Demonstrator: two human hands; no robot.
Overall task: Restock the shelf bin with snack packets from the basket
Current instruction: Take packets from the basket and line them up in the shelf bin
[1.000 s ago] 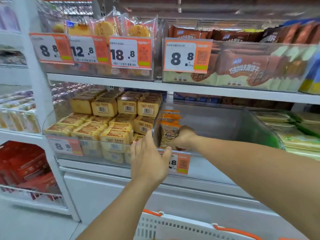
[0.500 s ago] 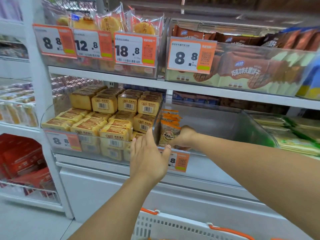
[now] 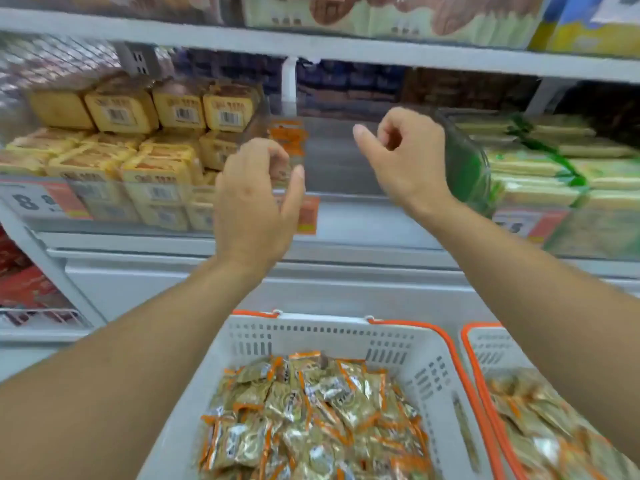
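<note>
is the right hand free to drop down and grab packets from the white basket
Probably yes. The right hand holds nothing and hangs in front of the shelf bin; the white basket below is open-topped, its snack packets uncovered, nothing between.

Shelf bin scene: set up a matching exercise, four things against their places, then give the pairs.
Things:
1. left hand
2. right hand
3. basket
4. orange packets

Places:
A. below the shelf, full of snack packets
B. standing at the clear bin's left end
C. raised over the bin's middle, holding nothing
D. before the bin's front left corner

Pairs: 1-D, 2-C, 3-A, 4-B
</note>
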